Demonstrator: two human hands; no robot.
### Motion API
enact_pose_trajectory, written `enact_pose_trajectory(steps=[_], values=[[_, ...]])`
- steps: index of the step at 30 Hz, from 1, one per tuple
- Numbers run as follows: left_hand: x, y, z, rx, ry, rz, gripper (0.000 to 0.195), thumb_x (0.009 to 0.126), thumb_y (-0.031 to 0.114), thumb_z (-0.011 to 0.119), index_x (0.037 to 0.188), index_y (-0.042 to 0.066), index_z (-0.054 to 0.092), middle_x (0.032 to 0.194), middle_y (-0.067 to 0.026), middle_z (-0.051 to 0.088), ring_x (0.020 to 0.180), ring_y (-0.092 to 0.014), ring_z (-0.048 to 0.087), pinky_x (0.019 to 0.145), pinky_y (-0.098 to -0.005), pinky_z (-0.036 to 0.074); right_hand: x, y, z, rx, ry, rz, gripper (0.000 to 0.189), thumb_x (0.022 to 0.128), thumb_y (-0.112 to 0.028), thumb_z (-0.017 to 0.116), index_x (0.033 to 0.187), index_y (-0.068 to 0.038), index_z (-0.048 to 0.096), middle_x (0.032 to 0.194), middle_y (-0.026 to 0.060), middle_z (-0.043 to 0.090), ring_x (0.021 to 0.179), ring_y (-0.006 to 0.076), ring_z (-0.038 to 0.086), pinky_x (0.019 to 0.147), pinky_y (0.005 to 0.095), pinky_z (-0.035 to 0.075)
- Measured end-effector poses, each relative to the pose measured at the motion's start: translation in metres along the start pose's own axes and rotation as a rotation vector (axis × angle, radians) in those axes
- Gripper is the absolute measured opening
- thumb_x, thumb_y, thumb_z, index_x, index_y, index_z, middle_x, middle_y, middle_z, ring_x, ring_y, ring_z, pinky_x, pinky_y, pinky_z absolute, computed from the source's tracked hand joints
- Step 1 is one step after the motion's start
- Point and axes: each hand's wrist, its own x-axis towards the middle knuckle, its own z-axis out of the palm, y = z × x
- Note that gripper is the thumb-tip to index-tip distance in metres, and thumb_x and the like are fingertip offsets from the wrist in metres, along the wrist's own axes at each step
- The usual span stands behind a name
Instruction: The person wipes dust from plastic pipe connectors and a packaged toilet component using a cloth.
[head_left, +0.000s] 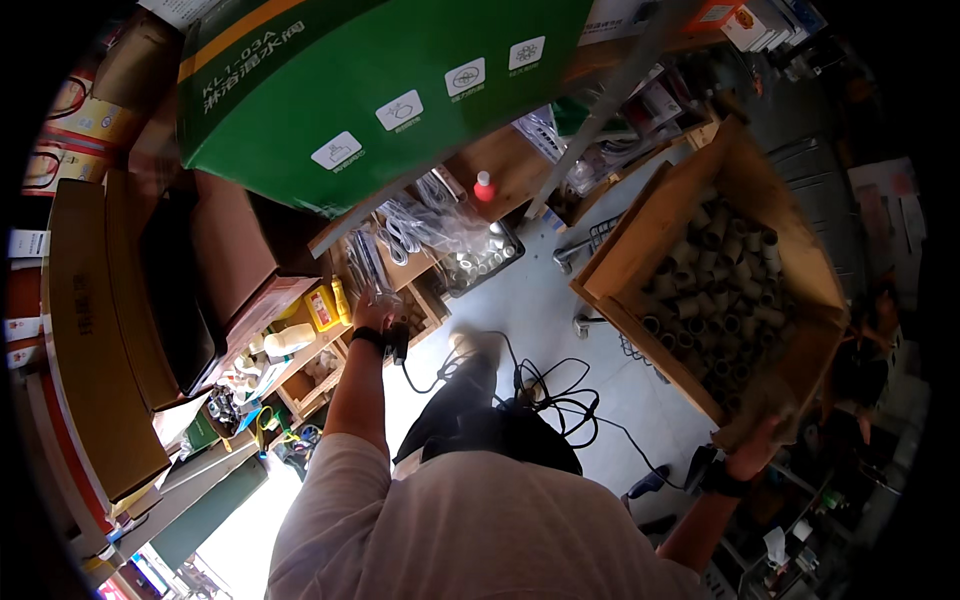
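Note:
My left hand (366, 309) reaches to the shelf's edge on the left, against the end of a clear plastic package (369, 259) of long shiny items. Its fingers are partly hidden, so I cannot tell whether it grips the package. My right hand (756, 448) is at the near corner of an open wooden box (637, 225), by a blurred brownish thing (765, 409). Whether it holds that thing or the box edge is unclear. Many short, pale plastic pipe fittings (720, 292) fill the box. Black straps with small devices (397, 345) sit on both wrists.
A big green carton (390, 90) overhangs the front shelf. Beneath it are bagged cables (405, 225), a red bottle (484, 187) and a dark tray (517, 251) of white fittings. Black cable (570, 405) lies looped on the floor by my feet. Brown cartons (240, 247) stand left.

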Motion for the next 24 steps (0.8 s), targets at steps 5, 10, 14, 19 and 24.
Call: enact_pose_trajectory(steps=[5,10,14,19,24], values=[[0.025,0.004,0.017,-0.018,0.074,-0.058,0.083,0.078,-0.001,0.06,0.142,0.018,0.011,0.07,-0.0074,0.056,0.054,-0.015,0.056,0.042,-0.0241,0.043,0.0,-0.009,0.008,0.123,-0.02,0.151,0.063,0.093,-0.047,0.04,0.134,0.0,0.032,0.133,0.0129,0.041,0.118,0.0232,0.043,0.098,0.0366,0.035],[0.032,-0.003,0.02,0.138,0.067,-0.004,0.067,0.066,0.01,0.073,0.125,0.01,0.041,0.079,-0.0042,0.055,0.058,-0.012,0.052,0.045,-0.0242,0.042,0.008,-0.003,0.002,0.075,-0.059,0.182,0.058,0.094,-0.043,0.041,0.132,0.0,0.034,0.129,0.0125,0.043,0.112,0.0211,0.048,0.091,0.0337,0.042],[0.024,-0.003,0.013,0.181,0.061,-0.057,0.066,0.075,0.005,0.064,0.134,0.01,0.036,0.075,-0.0031,0.056,0.057,-0.011,0.053,0.046,-0.0239,0.044,0.013,0.008,-0.001,0.197,-0.061,0.219,0.055,0.094,-0.039,0.044,0.131,0.001,0.036,0.129,0.0114,0.044,0.115,0.0208,0.046,0.094,0.0333,0.039],[-0.033,0.026,0.025,-0.243,0.002,-0.157,0.058,0.079,0.002,0.055,0.133,0.009,0.036,0.07,-0.0016,0.052,0.055,-0.012,0.053,0.044,-0.0231,0.043,0.01,-0.016,0.022,0.214,-0.087,0.118,0.054,0.092,-0.034,0.051,0.131,0.0,0.037,0.13,0.0094,0.044,0.115,0.0207,0.046,0.094,0.0336,0.04],[-0.058,-0.01,-0.008,-0.049,0.016,-0.015,0.023,0.081,0.006,0.053,0.102,0.009,0.045,0.063,-0.0011,0.049,0.048,-0.012,0.047,0.038,-0.0231,0.034,0.01,-0.032,0.031,0.288,-0.098,0.179,0.056,0.09,-0.032,0.056,0.132,0.0,0.037,0.131,0.0104,0.044,0.114,0.022,0.047,0.094,0.0332,0.04]])
